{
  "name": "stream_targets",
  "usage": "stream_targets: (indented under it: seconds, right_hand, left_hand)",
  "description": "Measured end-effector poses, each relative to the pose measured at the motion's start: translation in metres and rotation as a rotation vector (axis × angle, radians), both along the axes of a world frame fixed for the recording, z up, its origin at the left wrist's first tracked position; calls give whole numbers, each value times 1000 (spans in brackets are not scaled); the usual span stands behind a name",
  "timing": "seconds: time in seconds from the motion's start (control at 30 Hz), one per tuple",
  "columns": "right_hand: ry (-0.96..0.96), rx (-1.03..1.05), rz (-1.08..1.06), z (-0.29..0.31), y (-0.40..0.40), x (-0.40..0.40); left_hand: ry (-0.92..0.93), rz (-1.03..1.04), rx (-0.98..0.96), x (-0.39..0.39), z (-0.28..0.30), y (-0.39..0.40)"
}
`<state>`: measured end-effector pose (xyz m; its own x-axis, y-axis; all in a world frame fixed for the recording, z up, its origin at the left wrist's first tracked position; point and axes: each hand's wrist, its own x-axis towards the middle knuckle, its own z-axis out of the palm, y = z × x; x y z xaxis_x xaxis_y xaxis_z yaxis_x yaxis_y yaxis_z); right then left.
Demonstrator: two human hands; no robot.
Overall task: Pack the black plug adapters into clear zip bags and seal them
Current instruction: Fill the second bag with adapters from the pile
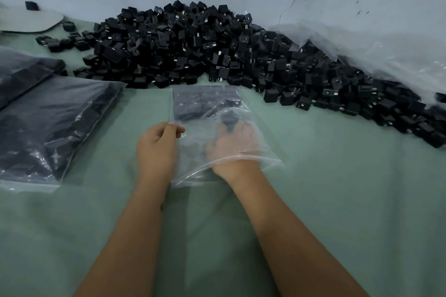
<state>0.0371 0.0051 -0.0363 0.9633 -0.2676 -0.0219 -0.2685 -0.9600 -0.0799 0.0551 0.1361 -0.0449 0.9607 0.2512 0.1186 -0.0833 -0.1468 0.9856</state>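
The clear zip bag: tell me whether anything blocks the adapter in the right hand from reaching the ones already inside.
Nothing visible does. The left hand pinches the clear zip bag at its edge. The right hand is inside past the mouth, holding an adapter just short of the packed adapters at the far end.

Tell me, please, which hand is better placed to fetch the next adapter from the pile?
Probably the right hand: it does the loading inside the clear plastic zip bag; the left hand pinches the bag's edge.

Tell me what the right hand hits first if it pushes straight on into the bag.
Likely the adapters already lying at the far end of the bag; the right hand points at them.
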Motion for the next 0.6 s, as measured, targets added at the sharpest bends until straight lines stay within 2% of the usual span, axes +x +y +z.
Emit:
stream_targets:
  seconds: [0.07, 0.27, 0.6]
  right_hand:
    - [19, -31, -18, 3, 0, 8]
    - [-140, -28, -66, -5, 2, 15]
    - [-154, -74, 35, -13, -4, 20]
  left_hand:
    - [-2, -12, -2, 1, 0, 1]
    - [23, -14, -7, 4, -3, 1]
    - [45, -27, 19, 7, -3, 0]
